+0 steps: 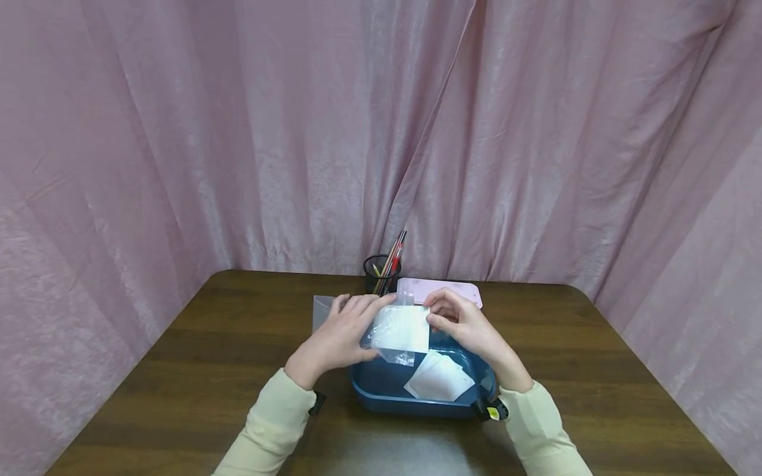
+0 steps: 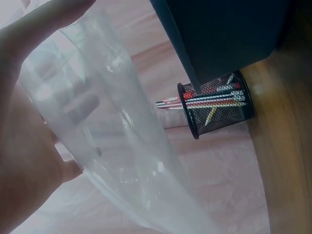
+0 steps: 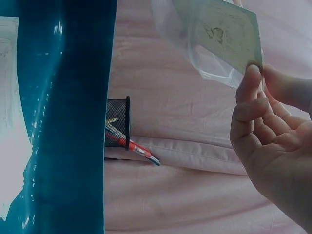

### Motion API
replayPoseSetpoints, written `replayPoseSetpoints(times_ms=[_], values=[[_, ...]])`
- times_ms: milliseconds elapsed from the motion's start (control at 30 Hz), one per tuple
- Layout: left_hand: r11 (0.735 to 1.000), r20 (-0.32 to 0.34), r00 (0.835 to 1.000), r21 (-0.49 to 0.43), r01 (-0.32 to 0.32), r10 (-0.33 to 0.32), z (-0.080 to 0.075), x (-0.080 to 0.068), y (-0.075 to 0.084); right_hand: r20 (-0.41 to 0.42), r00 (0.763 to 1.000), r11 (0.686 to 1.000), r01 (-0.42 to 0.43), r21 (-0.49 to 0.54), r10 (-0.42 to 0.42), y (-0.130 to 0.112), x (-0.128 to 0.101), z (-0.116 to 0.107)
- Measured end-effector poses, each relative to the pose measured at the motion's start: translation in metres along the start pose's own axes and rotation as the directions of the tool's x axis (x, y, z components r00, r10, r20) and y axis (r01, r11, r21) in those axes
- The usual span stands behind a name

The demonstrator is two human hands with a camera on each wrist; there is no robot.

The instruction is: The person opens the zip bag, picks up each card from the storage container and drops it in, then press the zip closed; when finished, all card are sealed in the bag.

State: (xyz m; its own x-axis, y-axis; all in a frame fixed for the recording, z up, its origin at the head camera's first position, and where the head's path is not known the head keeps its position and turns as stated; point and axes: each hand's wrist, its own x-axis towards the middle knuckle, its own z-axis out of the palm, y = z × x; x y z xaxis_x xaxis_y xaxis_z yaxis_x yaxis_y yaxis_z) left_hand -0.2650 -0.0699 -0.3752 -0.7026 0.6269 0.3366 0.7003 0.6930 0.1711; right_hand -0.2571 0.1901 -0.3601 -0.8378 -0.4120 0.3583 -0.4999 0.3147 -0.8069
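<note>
Both hands hold a clear plastic bag (image 1: 397, 330) with a white card inside, just above the back of a blue bin (image 1: 381, 387). My left hand (image 1: 342, 334) grips the bag's left side; the bag (image 2: 112, 141) fills the left wrist view. My right hand (image 1: 455, 324) pinches the card's right edge between thumb and fingers; the card (image 3: 229, 34) and my fingers (image 3: 251, 109) show in the right wrist view. More white sheets (image 1: 439, 379) lie in the bin.
A black mesh pen cup (image 1: 381, 271) with pens stands behind the bin, a pink flat case (image 1: 449, 291) to its right. Another clear sleeve (image 1: 321, 311) lies on the brown table (image 1: 196, 344). Pink curtains enclose the table on three sides.
</note>
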Motion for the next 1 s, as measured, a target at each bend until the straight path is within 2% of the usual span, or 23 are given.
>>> replayPoseSetpoints(times_ms=[233, 600, 1000], values=[[1.000, -0.012, 1.000, -0.007, -0.001, 0.001, -0.002, 0.001, 0.005, 0.023, 0.999, 1.000, -0.029, -0.003, 0.030, -0.003, -0.001, 0.003], [1.000, -0.009, 1.000, 0.004, -0.009, 0.009, -0.002, 0.002, 0.008, -0.043, 0.999, 0.989, 0.003, -0.148, -0.009, -0.011, -0.002, 0.006], [1.000, -0.022, 1.000, -0.009, -0.016, 0.016, -0.003, 0.002, 0.007, 0.036, 0.999, 0.985, 0.041, -0.167, -0.036, -0.014, -0.005, 0.006]])
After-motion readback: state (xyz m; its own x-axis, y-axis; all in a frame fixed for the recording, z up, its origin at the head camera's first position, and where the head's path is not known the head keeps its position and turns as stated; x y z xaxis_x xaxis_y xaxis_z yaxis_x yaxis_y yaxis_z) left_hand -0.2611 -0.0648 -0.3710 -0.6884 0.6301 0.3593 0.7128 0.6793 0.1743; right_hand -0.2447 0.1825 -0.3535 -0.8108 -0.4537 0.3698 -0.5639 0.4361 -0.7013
